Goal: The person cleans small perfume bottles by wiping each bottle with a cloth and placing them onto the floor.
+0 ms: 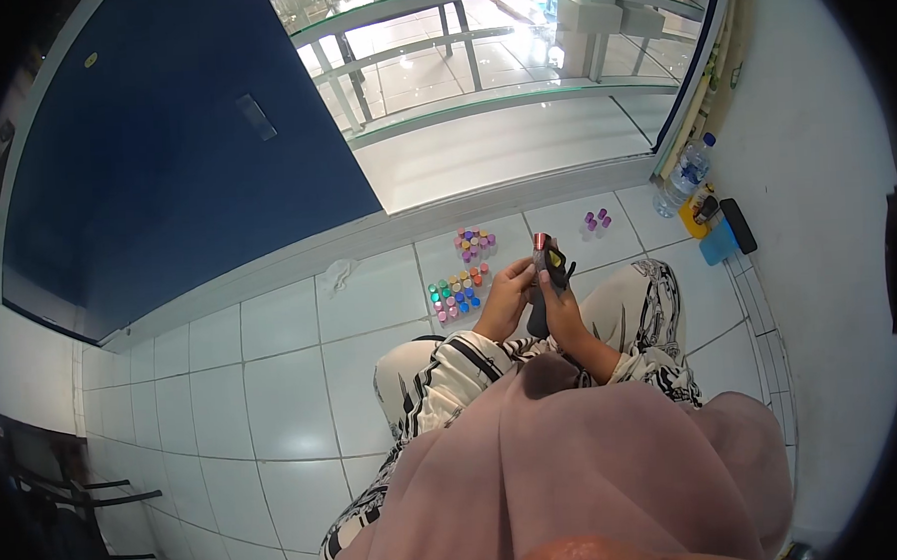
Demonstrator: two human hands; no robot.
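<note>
My left hand is closed around a small clear bottle with a shiny red cap. A black hand tool with a yellow patch, shaped like a price gun, is gripped in my right hand. Its front end is close against the bottle; whether they touch I cannot tell. On the floor left of my hands stand small bottles with pink, green, blue and orange caps. Behind them is a cluster with purple, pink and yellow caps. Several purple-capped bottles stand farther right.
A glass display case and a dark blue cabinet panel rise ahead. Against the right wall stand a water bottle, a yellow item and a blue-and-black item. A crumpled white plastic piece lies on the floor tiles.
</note>
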